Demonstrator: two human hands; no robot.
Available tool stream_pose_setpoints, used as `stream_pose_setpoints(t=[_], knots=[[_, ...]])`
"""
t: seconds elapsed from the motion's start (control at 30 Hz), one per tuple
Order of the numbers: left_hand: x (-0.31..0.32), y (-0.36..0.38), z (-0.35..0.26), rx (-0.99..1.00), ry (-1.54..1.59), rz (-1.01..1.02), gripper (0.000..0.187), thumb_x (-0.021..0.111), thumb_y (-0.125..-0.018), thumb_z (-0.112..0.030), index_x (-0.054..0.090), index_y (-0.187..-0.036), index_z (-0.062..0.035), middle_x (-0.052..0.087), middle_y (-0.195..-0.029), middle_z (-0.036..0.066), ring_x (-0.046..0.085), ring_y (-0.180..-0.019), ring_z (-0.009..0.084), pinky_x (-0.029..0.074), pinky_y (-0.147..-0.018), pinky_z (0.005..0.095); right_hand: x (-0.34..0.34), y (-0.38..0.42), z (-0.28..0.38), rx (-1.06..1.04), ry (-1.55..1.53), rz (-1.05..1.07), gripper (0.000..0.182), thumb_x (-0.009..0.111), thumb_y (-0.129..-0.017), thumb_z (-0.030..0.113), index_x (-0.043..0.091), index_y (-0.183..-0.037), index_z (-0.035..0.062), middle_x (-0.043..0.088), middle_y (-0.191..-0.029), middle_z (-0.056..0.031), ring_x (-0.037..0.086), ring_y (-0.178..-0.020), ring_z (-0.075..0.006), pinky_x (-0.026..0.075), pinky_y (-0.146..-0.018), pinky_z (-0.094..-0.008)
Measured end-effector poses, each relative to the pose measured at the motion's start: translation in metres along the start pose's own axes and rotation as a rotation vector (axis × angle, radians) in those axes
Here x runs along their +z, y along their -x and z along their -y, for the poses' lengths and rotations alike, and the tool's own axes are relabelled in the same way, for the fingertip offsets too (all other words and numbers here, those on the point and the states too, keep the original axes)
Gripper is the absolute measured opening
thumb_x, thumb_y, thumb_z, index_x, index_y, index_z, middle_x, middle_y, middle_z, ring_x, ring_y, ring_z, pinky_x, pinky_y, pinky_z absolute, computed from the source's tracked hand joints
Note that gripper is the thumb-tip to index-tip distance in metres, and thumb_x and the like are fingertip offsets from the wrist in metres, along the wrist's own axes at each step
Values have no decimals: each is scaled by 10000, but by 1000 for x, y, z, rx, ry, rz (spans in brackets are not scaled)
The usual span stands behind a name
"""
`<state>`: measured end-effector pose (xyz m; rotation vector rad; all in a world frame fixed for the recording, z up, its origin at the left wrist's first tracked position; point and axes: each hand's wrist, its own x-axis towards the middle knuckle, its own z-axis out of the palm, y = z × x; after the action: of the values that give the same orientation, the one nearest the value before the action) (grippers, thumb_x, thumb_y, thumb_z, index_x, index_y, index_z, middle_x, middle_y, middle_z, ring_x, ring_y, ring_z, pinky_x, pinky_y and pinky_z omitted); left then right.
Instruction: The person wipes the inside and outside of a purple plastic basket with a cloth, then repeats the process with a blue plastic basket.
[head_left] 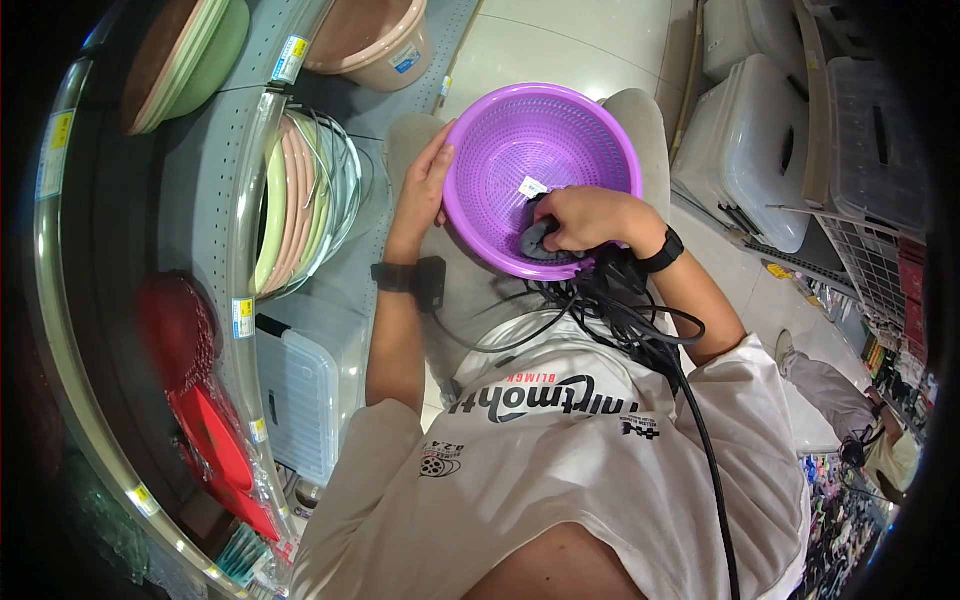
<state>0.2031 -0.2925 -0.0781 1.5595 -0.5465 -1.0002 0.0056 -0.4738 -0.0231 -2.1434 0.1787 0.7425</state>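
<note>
A purple plastic basket (490, 135) with a mesh of small holes rests on my lap, its open top facing me. My left hand (425, 190) holds its rim at the left side. Inside the basket, near the edge closest to my body, my right hand (585, 218) is closed on a dark grey cloth (541, 240). A small white label (532, 187) shows on the basket's bottom, beside the cloth. Black cables (610, 310) hang in a bundle between the basket and my shirt.
Shelves (240, 150) on the left carry basins (370, 45), stacked round items and a clear lidded box (300, 400). Translucent storage boxes (745, 150) stand on the right. Another person's leg (830, 385) is at the lower right, on the tiled floor (560, 40).
</note>
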Motion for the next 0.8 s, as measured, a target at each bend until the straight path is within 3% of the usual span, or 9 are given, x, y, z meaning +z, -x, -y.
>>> stream_pose_setpoints(t=[0.2,0.27,0.3,0.47,0.57,0.8], knots=[[0,-1,1,-8,6,-3,519,522,-1114,-422,540,-1551,-142,641,-776,-19,459,-460,25,344,-378,208,6,-9,1,-35,-96,-59,405,758,-842,264,729,-1133,-16,747,-937,-228,727,-879,-373,552,-790,-445],[0,-1,2,-9,7,-2,519,524,-1113,-424,543,-1549,-143,646,-785,-17,459,-462,23,343,-378,208,10,-19,5,-87,-253,-91,376,751,-842,257,718,-1099,-15,728,-887,-195,712,-824,-327,546,-761,-414],[0,-2,2,2,8,-3,518,525,-1113,-425,546,-1547,-144,652,-796,-15,458,-465,23,343,-378,209,9,-25,8,-96,-254,-55,346,732,-859,186,684,-1138,-14,699,-888,-126,664,-812,-219,531,-758,-369],[-1,-3,4,14,20,1,516,530,-1111,-427,551,-1544,-147,664,-820,-10,456,-470,24,342,-377,211,15,-57,2,-85,-387,-148,342,758,-857,153,668,-1134,-26,711,-924,-105,655,-844,-189,531,-774,-348],[-2,-3,6,14,12,-5,513,527,-1111,-424,552,-1544,-148,660,-811,-12,452,-466,25,340,-376,213,19,-77,-4,-90,-604,-256,304,766,-890,113,674,-1153,-10,716,-979,-60,658,-913,-150,531,-840,-301],[-1,-1,1,4,0,-9,507,516,-1115,-415,550,-1545,-150,645,-770,-20,446,-451,28,330,-372,217,10,-101,-15,-12,-1033,-492,324,765,-908,112,678,-1206,18,705,-1033,-44,680,-969,-141,562,-831,-293]])
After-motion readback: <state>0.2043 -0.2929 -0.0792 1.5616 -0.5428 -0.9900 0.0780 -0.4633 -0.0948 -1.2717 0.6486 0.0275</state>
